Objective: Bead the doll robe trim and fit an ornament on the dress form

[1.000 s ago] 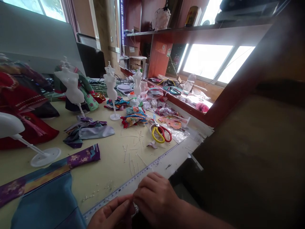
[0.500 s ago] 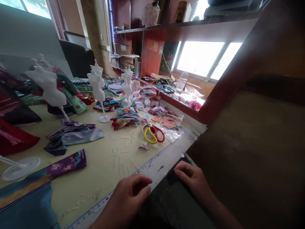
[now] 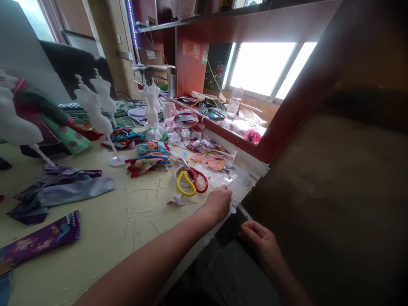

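Observation:
My left hand (image 3: pixel 219 205) reaches over the table's right edge, its fingers curled down beside a clear plastic bag (image 3: pixel 219 175). Its fingertips are turned away, so what they hold, if anything, is hidden. Just off that edge, lower down, my right hand (image 3: pixel 259 239) has thumb and fingers pinched together; nothing between them can be made out. Scissors (image 3: pixel 192 178) with one yellow and one red handle lie left of my left hand. A small scrap of cloth (image 3: pixel 176 200) and several short strings of tiny beads (image 3: pixel 130 221) are spread over the tabletop.
White mannequin torsos (image 3: pixel 94 106) on stands rise at the left and back. Doll-sized clothes, among them a patterned garment (image 3: pixel 149 161), lie around them. A red wooden frame (image 3: pixel 264 146) borders the window side, with a clear bottle (image 3: pixel 235 103) behind it.
My left hand has moved forward and right, from the table's front edge to beside the plastic bag. My right hand stays pinched near the edge. The view has turned right.

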Demonstrator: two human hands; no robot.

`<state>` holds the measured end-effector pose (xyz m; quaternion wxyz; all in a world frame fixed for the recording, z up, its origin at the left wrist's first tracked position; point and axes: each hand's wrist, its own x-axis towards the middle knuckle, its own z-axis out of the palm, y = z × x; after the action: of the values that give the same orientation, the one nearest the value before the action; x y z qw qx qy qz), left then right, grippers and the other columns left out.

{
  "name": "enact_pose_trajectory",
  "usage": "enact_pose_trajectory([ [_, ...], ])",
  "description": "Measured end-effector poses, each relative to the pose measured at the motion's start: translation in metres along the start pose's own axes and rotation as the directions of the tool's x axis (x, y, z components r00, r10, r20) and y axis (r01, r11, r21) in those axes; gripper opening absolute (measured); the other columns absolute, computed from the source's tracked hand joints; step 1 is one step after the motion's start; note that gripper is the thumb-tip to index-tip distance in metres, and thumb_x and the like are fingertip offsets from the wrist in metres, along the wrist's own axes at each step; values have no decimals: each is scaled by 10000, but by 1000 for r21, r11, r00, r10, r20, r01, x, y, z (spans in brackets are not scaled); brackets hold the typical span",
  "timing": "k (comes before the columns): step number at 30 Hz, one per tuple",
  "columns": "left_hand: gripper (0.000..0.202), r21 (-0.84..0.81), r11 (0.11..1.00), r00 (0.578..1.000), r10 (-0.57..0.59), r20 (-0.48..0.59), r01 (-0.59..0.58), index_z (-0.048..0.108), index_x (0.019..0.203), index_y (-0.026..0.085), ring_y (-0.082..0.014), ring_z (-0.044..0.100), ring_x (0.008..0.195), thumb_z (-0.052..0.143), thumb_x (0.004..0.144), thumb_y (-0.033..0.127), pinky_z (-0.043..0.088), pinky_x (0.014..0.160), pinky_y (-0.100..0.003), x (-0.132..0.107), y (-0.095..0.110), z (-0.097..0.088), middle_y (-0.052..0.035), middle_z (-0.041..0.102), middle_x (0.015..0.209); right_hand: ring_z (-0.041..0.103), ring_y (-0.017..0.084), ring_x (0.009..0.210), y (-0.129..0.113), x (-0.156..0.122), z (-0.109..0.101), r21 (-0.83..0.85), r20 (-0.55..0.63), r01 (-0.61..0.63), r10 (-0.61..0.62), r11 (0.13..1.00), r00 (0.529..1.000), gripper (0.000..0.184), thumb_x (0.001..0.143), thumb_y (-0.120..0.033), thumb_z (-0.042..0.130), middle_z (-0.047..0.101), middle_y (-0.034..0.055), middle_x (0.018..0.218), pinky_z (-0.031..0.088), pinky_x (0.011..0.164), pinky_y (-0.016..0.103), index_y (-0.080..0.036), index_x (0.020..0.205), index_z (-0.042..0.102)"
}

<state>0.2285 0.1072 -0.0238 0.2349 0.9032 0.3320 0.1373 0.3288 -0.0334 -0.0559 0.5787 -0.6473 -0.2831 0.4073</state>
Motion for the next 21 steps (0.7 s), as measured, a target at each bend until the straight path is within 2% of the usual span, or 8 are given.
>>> enact_pose_trajectory([
  [3, 171, 68, 998, 998, 3, 56, -7, 635, 882, 85, -230, 591, 880, 488, 806, 129, 458, 748, -326, 14, 5, 4, -158, 577, 1014, 544, 159, 573, 0, 1, -1, 10, 2, 14, -14, 1000, 1000, 272, 610, -407, 731, 618, 43, 622, 421, 563, 267, -152, 674, 664],
  [8, 171, 146, 989, 992, -4, 130, -15, 589, 929, 111, -180, 576, 896, 538, 838, 246, 477, 770, -357, 20, 7, 3, -76, 591, 1004, 546, 167, 587, 0, 2, -2, 10, 7, 17, -17, 1000, 1000, 259, 608, -401, 735, 601, 31, 594, 414, 574, 270, -159, 664, 659],
  [11, 161, 178, 984, 990, 9, 138, -34, 582, 933, 118, -177, 572, 905, 530, 844, 242, 476, 779, -365, 19, 7, 3, -62, 592, 995, 536, 160, 577, 0, 3, -2, 20, 15, 19, -19, 1000, 1000, 260, 612, -405, 731, 599, 28, 588, 407, 565, 265, -160, 661, 657],
  [16, 175, 203, 976, 992, 54, 115, -76, 589, 932, 69, -224, 568, 913, 486, 791, 62, 463, 757, -329, 15, 8, 4, -143, 584, 983, 521, 144, 572, 1, 3, -3, 57, 24, 16, -18, 998, 1000, 252, 617, -390, 733, 598, 26, 589, 399, 563, 252, -153, 665, 661],
  [21, 203, 213, 972, 991, 82, 110, -104, 614, 863, 71, -247, 573, 879, 446, 758, 26, 462, 724, -318, 14, 8, 4, -169, 584, 923, 515, 135, 580, 0, 5, -7, 76, 25, 20, -22, 997, 999, 237, 629, -371, 729, 594, 20, 589, 397, 569, 239, -149, 672, 659],
])
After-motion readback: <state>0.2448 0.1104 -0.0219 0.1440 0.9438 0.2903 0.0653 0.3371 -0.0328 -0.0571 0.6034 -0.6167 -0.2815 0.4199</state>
